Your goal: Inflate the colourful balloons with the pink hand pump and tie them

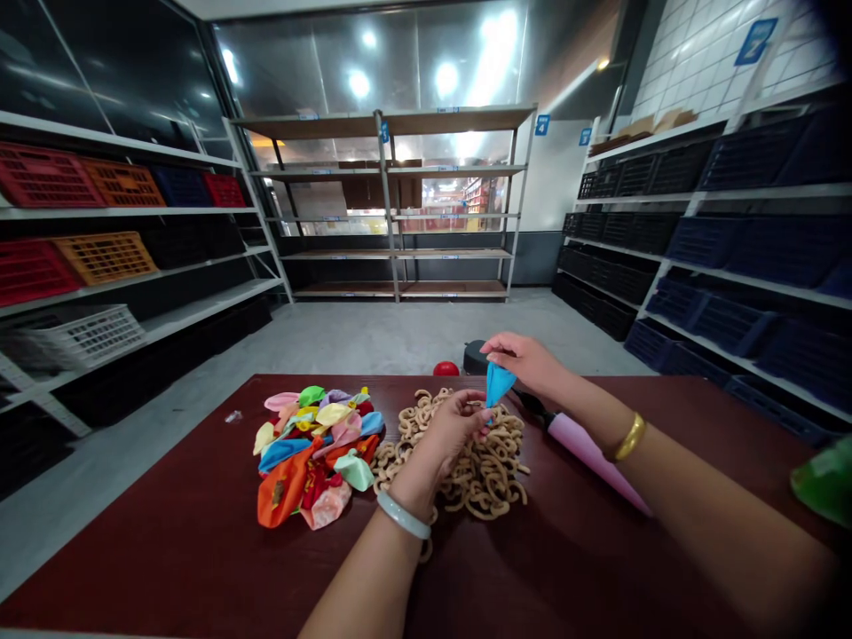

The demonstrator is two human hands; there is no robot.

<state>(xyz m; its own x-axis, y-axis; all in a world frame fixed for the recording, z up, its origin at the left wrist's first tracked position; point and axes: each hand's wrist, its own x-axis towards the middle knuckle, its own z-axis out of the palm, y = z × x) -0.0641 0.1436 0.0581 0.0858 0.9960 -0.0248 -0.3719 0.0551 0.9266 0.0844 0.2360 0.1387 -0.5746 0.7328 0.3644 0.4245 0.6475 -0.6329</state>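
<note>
A limp blue balloon (499,383) is stretched upright between my two hands, above a heap of tan, curved, macaroni-like pieces (483,484). My left hand (456,430) pinches its narrow lower end, wearing a pale bangle at the wrist. Higher up, my right hand (523,359) grips the wide end between thumb and fingers; a gold bangle circles that wrist. Left of the heap lies a pile of deflated balloons (319,453) in many colours. Whether the blue balloon contains anything is hidden.
A pink tube with a black nozzle, like a hand pump (595,461), lies under my right forearm on the dark red table (166,550). Beyond the far edge are a red round thing (445,368) and a black one. Shelves with crates (99,333) line the sides.
</note>
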